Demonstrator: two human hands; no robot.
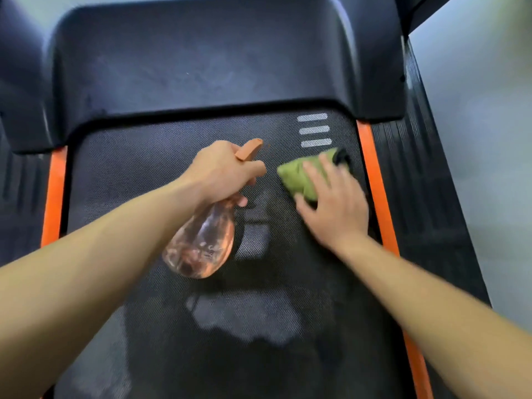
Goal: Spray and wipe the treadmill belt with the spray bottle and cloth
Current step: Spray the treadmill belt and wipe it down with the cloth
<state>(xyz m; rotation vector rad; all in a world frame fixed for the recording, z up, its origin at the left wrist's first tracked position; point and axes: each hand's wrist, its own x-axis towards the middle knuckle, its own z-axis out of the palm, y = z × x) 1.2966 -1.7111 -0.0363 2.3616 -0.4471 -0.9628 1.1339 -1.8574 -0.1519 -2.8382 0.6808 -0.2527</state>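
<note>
The black textured treadmill belt (138, 174) fills the middle of the view, with damp-looking patches lower down. My left hand (221, 171) grips the neck of a clear orange-tinted spray bottle (201, 243), held above the belt with its orange nozzle pointing away from me. My right hand (334, 203) lies flat, fingers spread, pressing a folded green cloth (299, 174) onto the belt near its right side. The cloth has a dark patch at its far corner. The two hands are a short gap apart.
The dark motor cover (201, 67) spans the far end of the belt. Orange side strips (374, 168) run along both belt edges, with black ribbed foot rails (417, 182) outside them. Three white stripes (313, 129) mark the belt just beyond the cloth. A pale floor (489, 139) lies to the right.
</note>
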